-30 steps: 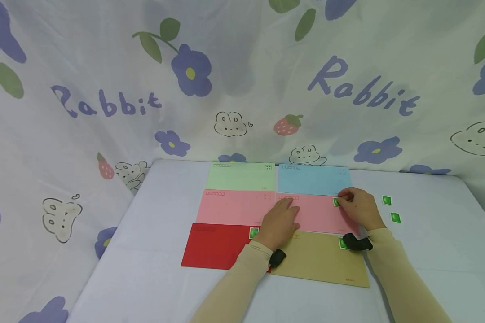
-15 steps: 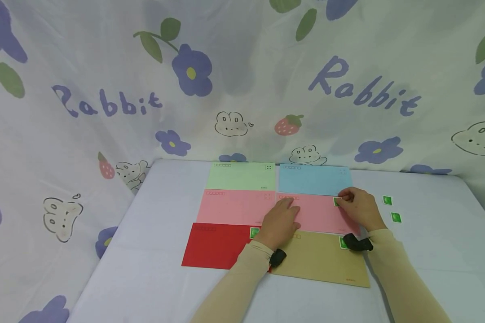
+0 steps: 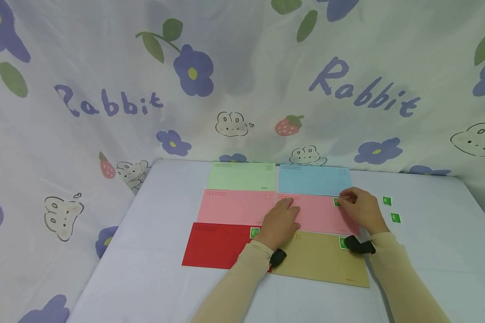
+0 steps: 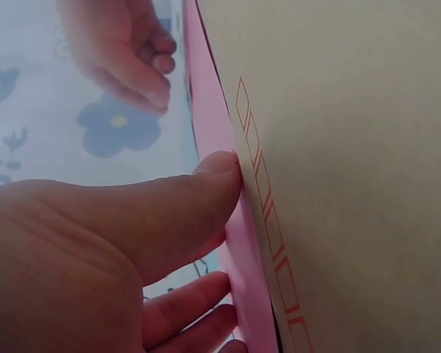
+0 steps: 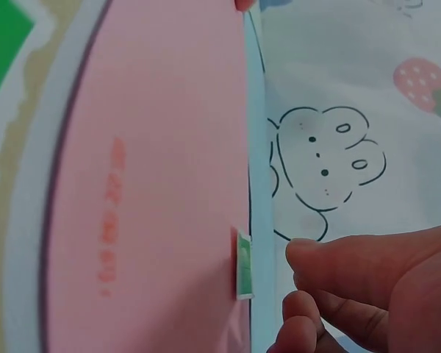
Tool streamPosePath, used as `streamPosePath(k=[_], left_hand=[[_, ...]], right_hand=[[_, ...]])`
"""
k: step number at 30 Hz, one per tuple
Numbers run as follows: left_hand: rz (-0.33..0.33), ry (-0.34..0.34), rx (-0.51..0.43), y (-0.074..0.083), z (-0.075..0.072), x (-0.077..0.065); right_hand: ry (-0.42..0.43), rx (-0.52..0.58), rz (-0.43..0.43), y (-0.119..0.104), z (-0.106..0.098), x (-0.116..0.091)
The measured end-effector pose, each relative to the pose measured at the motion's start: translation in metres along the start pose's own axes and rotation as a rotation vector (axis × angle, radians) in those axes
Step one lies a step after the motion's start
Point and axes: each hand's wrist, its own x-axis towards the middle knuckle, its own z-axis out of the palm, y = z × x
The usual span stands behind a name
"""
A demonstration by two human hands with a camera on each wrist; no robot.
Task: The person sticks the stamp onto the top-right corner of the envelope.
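My left hand [image 3: 279, 224] lies with its fingers spread over the right pink envelope [image 3: 315, 217], and its thumb [image 4: 213, 173] touches the edge of the tan envelope [image 3: 323, 260]. At the pink envelope's upper right corner sits a small green stamp [image 5: 244, 266], one edge slightly raised. My right hand [image 3: 361, 210] is right over that corner; in the right wrist view its loosely bent fingertips [image 5: 300, 254] stand apart from the stamp with nothing between them. Other green stamps are on the red envelope [image 3: 218, 246] and, partly behind the wrist strap, on the tan one.
A light green envelope [image 3: 240, 176], a blue envelope [image 3: 313, 179] and a second pink envelope [image 3: 234, 208] lie in the back rows. Two loose stamps, one nearer the back [image 3: 386, 201], rest right of them on the white tablecloth [image 3: 145, 251]. A patterned curtain [image 3: 242, 80] hangs behind.
My right hand has shifted very slightly to the right over the stamp. The left hand and the envelopes stay where they were.
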Motion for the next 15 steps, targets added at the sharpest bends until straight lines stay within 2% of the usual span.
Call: streamPosePath(k=[8,15], left_hand=[[0.016,0.008,0.007,-0.0003,-0.0018,-0.0012],[0.012,-0.006,-0.044,-0.0009,-0.002,-0.0008]], right_hand=[[0.005,0.01,0.006,-0.0066,-0.0059,-0.0034],[0.034,0.012,-0.032,-0.0094,-0.0099,-0.0088]])
